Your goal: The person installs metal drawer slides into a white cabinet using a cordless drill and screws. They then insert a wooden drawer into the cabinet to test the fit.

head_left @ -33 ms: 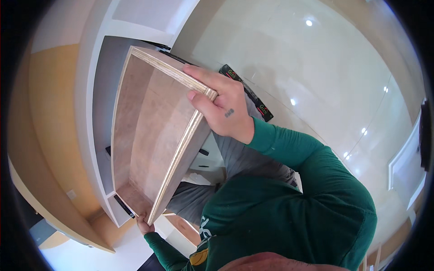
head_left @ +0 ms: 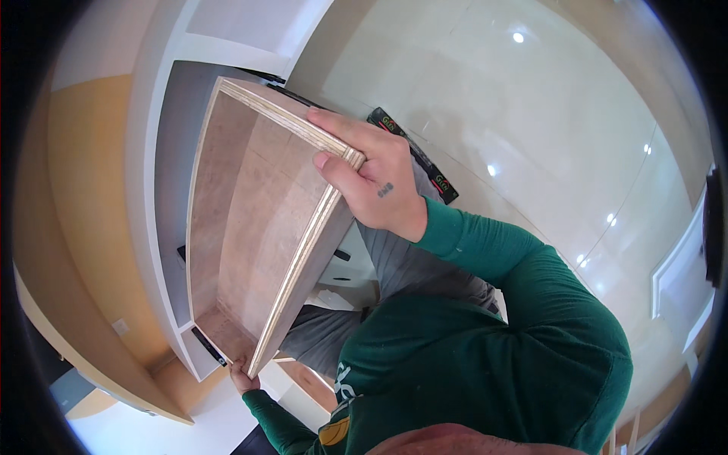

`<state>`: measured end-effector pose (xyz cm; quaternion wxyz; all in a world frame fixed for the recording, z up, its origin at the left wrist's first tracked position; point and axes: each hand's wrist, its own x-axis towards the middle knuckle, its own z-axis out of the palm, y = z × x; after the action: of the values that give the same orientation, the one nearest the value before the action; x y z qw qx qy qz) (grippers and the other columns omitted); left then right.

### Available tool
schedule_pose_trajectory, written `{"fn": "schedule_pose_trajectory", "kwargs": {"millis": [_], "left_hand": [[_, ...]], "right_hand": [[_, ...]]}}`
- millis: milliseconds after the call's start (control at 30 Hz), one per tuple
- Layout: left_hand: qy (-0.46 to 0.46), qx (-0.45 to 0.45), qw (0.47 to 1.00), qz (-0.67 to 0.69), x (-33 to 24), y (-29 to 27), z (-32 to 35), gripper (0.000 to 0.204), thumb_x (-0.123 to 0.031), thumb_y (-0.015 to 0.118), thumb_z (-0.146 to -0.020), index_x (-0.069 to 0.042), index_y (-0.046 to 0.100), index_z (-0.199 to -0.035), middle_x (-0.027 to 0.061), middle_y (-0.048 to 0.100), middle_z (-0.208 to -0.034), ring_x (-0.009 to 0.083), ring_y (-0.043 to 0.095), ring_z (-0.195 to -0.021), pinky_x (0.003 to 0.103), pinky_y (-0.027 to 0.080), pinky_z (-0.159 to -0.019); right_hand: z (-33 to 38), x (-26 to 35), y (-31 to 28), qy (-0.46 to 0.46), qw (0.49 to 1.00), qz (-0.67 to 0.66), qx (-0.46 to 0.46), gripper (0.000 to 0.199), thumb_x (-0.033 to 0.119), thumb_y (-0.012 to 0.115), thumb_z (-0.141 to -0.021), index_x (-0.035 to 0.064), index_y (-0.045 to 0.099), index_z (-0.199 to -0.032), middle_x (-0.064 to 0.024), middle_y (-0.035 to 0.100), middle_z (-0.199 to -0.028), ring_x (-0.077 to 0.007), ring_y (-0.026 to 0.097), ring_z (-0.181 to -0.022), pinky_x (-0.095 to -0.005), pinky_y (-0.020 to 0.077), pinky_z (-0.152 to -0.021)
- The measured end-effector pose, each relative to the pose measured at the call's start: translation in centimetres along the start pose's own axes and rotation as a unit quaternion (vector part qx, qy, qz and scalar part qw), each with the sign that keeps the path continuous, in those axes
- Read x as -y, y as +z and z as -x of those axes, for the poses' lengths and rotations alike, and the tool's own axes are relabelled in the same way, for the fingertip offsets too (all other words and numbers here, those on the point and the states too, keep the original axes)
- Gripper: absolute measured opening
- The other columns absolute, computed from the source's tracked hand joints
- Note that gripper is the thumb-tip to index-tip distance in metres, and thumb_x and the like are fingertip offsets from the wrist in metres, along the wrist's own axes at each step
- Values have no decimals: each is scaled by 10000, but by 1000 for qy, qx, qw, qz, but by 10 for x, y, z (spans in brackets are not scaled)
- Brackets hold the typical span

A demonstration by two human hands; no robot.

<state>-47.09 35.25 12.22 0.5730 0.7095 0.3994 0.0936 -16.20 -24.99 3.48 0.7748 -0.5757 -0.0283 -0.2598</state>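
A plywood drawer box (head_left: 262, 182) with pale layered edges is tilted in front of a white cabinet opening (head_left: 142, 189), its far part inside the frame. My right hand (head_left: 385, 182) is closed around the box's near right corner, the thumb over the rim and the fingers along the outer side. At the near left corner, my left hand (head_left: 243, 376) grips the lower end of the box; some of its fingers are hidden behind the wood. A black drawer slide (head_left: 208, 346) sits on the cabinet side close to my left hand. The box's interior looks bare.
A long black carton (head_left: 413, 155) lies on the glossy tiled floor (head_left: 546, 114) past my right wrist. My grey-trousered leg (head_left: 406, 258) is under the box. A curved wood-toned panel (head_left: 83, 326) stands at the left. Something white-framed (head_left: 679, 280) is at the far right.
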Motion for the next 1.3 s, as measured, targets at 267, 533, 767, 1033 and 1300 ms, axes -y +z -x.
{"fn": "schedule_pose_trajectory", "kwargs": {"millis": [267, 533, 767, 1033, 1300], "left_hand": [[7, 5, 1000, -13, -4, -8, 3, 362, -82, 621, -770, -44, 596, -1129, 72, 643, -1013, 240, 663, -978, 382, 553, -947], [-18, -10, 1000, -2, -4, 4, 4, 317, -98, 622, -769, -57, 585, -1082, 69, 628, -991, 245, 656, -969, 403, 551, -943], [-16, 4, 1000, -9, 4, -19, -14, 410, -129, 590, -802, -44, 552, -1201, 80, 611, -1069, 263, 642, -1017, 428, 547, -971], [5, -35, 998, -52, 12, -36, -30, 477, -181, 570, -841, -69, 571, -1304, 72, 636, -1141, 264, 621, -1095, 433, 509, -1005], [-12, -45, 997, 66, 3, 31, -31, 485, -214, 561, -958, -30, 539, -1406, 90, 637, -1294, 222, 595, -1209, 374, 499, -1012]], "right_hand": [[-1, 3, -3, -8, 1000, -5, -7, 437, 37, 678, -857, -32, 671, -1288, -205, 742, -1133, -190, 715, -922, -298, 551, -838], [2, -3, 0, -39, 999, 2, -15, 418, 14, 665, -868, -33, 669, -1284, -197, 728, -1206, -223, 728, -1022, -309, 547, -904], [-1, -2, -5, -8, 1000, 7, -8, 399, 32, 674, -876, -28, 678, -1271, -212, 727, -1195, -233, 732, -1030, -308, 554, -889], [-5, -10, 11, 44, 998, 40, 9, 348, 156, 708, -893, 7, 718, -1208, -185, 760, -1072, -283, 750, -929, -332, 572, -806], [-30, -18, 20, 80, 996, 30, -39, 452, 155, 444, -989, -78, 655, -1314, -203, 677, -1284, -285, 657, -1157, -395, 514, -1023]]}}
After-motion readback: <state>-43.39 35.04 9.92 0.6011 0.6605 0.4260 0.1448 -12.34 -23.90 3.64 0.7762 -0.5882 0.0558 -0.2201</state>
